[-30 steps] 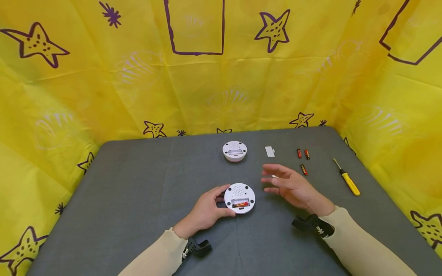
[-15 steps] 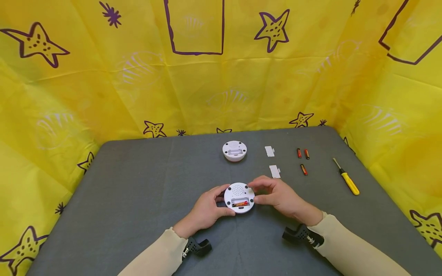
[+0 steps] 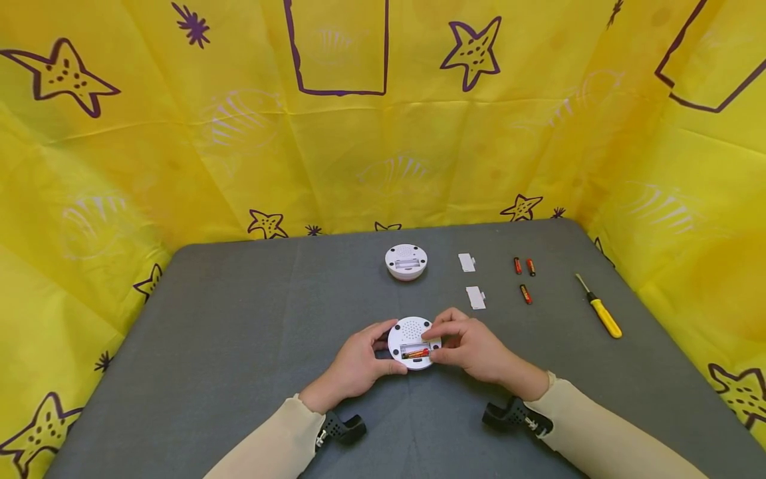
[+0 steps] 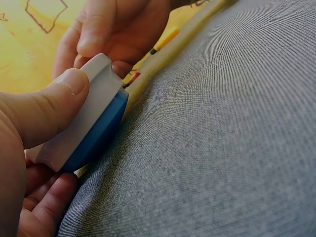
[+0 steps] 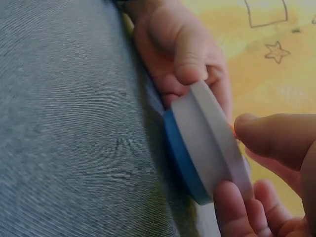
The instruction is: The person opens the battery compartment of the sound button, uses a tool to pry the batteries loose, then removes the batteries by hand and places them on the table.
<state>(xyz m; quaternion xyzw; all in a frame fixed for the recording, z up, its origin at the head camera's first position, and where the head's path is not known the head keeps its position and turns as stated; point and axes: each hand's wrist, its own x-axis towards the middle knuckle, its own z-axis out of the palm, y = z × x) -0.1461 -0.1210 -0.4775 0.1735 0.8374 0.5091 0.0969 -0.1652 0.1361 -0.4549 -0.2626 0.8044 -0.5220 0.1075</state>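
Observation:
My left hand (image 3: 354,366) grips a round white device (image 3: 413,327) by its left rim, thumb near the front and fingers behind. A blue lower part (image 4: 101,131) shows beneath the white in the left wrist view. The device's battery compartment faces up, uncovered, with a red and black battery (image 3: 413,355) inside. My right hand (image 3: 473,349) reaches over the right rim, its thumb (image 5: 256,131) at the battery's end and its index finger above the compartment. Other right fingertips (image 5: 231,205) touch the device's side. Whether the right hand pinches the battery, I cannot tell.
A second white device (image 3: 406,261), its compartment uncovered and without batteries, stands farther back. Two white battery covers, the far one (image 3: 467,262) and the near one (image 3: 476,297), lie right of it. Several loose batteries (image 3: 525,294) and a yellow screwdriver (image 3: 606,318) are farther right.
My right hand has moved left from beside the near cover to the held device, its thumb and index finger now over the compartment. The left hand has kept its grip.

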